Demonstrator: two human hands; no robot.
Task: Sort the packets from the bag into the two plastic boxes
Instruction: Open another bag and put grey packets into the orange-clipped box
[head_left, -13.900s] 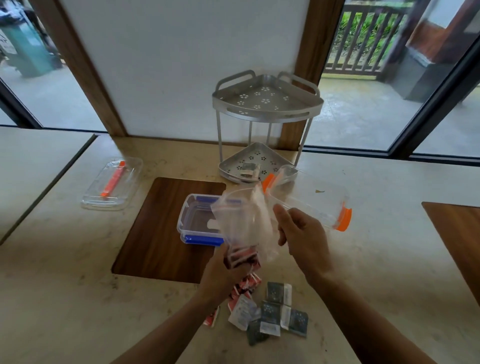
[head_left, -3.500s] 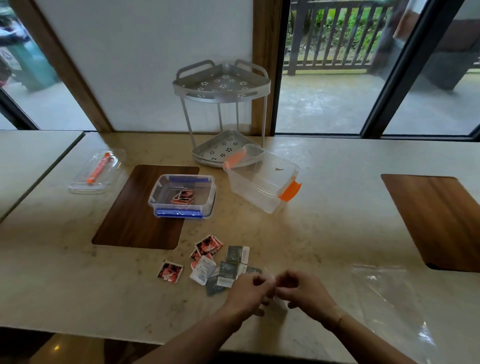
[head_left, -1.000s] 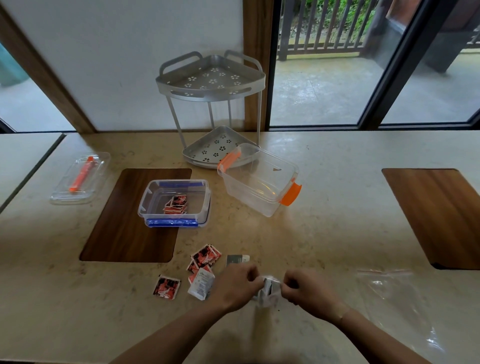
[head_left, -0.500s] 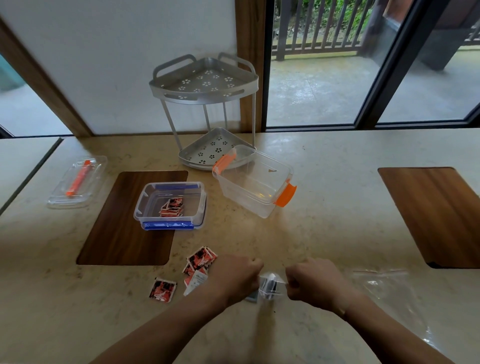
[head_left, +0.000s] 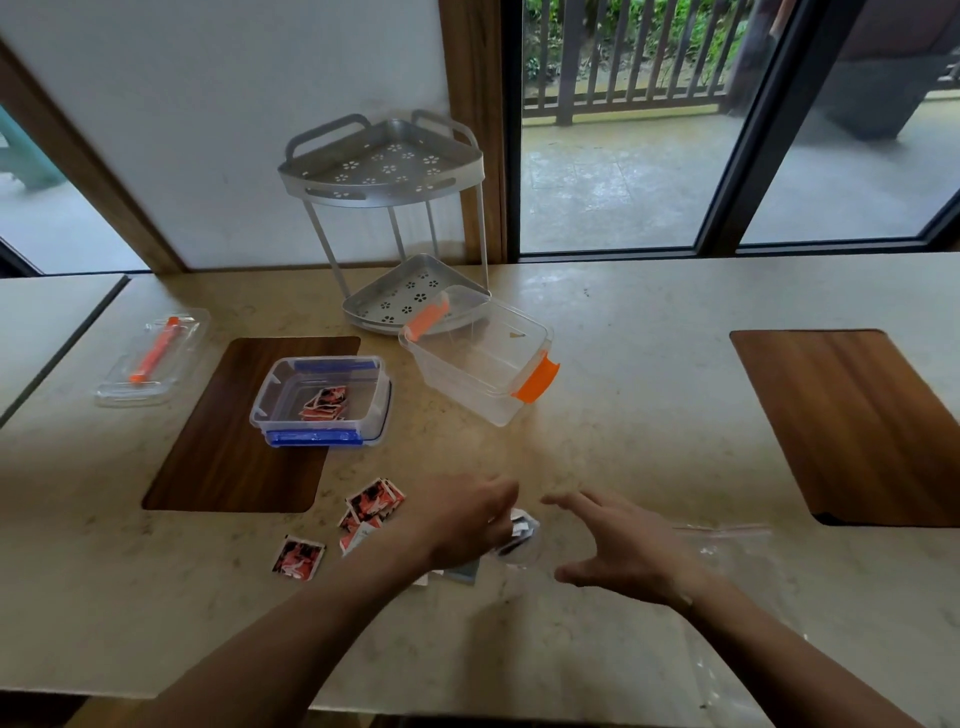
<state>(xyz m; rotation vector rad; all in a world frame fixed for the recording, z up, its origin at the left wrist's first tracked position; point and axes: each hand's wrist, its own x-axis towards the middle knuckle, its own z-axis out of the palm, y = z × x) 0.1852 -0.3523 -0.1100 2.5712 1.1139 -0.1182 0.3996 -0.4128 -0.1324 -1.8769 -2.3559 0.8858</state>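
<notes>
My left hand (head_left: 470, 525) is closed around a small stack of grey packets (head_left: 521, 530) just above the counter. My right hand (head_left: 618, 548) hovers beside it, fingers spread, holding nothing. Red packets (head_left: 374, 506) lie loose on the counter left of my left hand, one more red packet (head_left: 298, 556) further left. The blue-clipped box (head_left: 322, 400) holds a few red packets. The orange-clipped box (head_left: 480, 358) stands with no packets showing inside. The clear bag (head_left: 727, 556) lies flat at the right.
A metal two-tier corner rack (head_left: 384, 223) stands behind the boxes. A clear lid with an orange clip (head_left: 153, 358) lies far left. Wooden inlays (head_left: 249, 421) sit in the counter left and right (head_left: 852, 421). The counter's near edge runs below my forearms.
My hands were pressed together squaring the grey packets; now the right hand has let go and opened, while the left keeps the stack.
</notes>
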